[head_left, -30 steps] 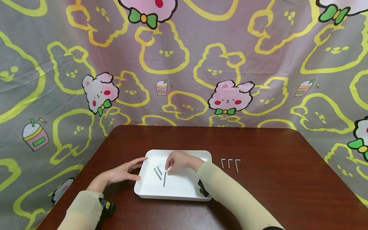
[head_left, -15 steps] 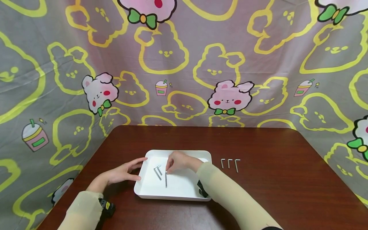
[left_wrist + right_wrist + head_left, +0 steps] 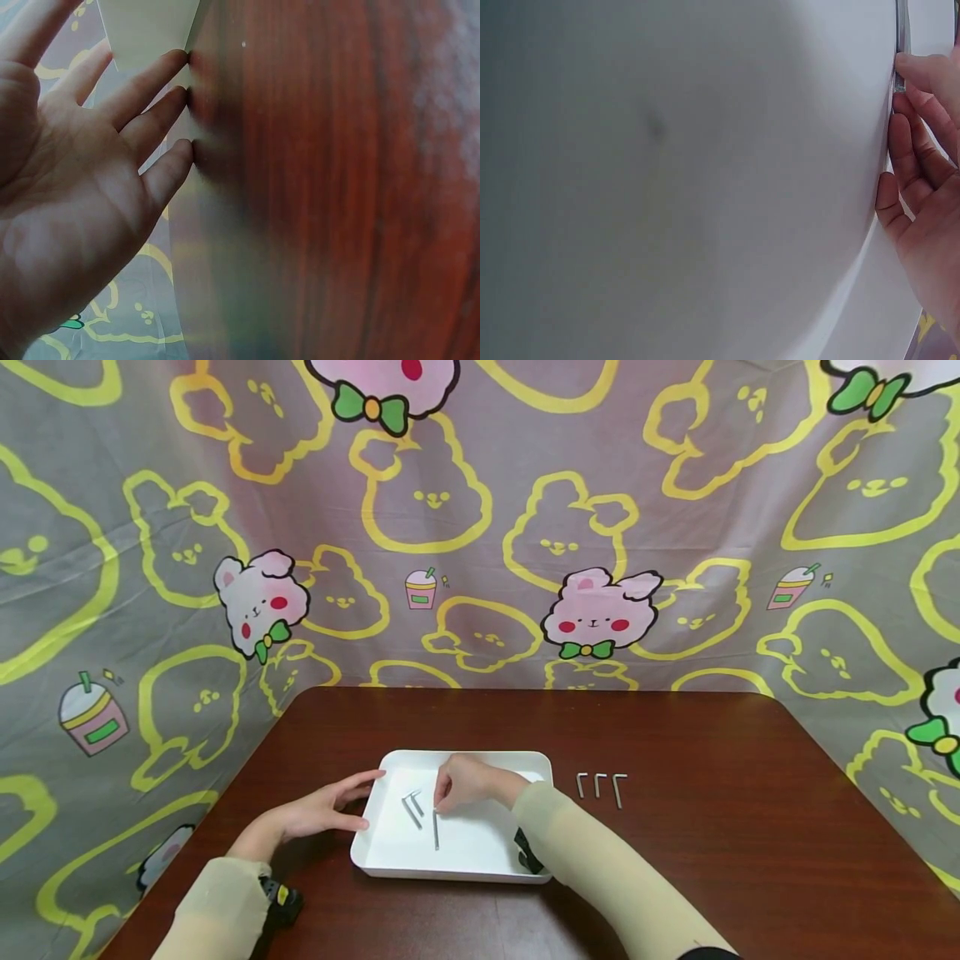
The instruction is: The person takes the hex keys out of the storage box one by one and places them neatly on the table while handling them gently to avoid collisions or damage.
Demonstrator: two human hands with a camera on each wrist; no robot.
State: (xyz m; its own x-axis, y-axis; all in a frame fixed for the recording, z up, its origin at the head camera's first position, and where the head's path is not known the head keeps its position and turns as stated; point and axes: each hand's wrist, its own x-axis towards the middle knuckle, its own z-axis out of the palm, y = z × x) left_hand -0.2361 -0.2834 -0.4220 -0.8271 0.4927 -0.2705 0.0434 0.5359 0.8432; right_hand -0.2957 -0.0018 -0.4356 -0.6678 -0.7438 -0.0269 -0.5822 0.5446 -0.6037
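Observation:
My right hand (image 3: 468, 779) reaches into a white tray (image 3: 487, 852) and pinches the top end of an Allen key (image 3: 436, 832). The key's long arm points toward the near side of the tray. From the right wrist view, the thumb presses on the key (image 3: 902, 34), while the curled fingers hide part of it. Left of it in the tray lie two more Allen keys, a longer one (image 3: 412, 815) and a shorter one (image 3: 417, 805), close together. My left hand (image 3: 326, 810) rests against the tray's left side with spread fingers; the left wrist view shows its open palm (image 3: 75, 165).
Right of the tray, three Allen keys stand in a row on the dark wooden table (image 3: 697, 827): one at the left (image 3: 581, 786), one in the middle (image 3: 597, 787) and a longer one (image 3: 617, 792). A patterned curtain (image 3: 480, 527) hangs behind the table.
The Allen key under my right hand has shifted slightly to the right and now lies straighter. My right fingers have drawn closer together on its end. The left hand has stayed in place.

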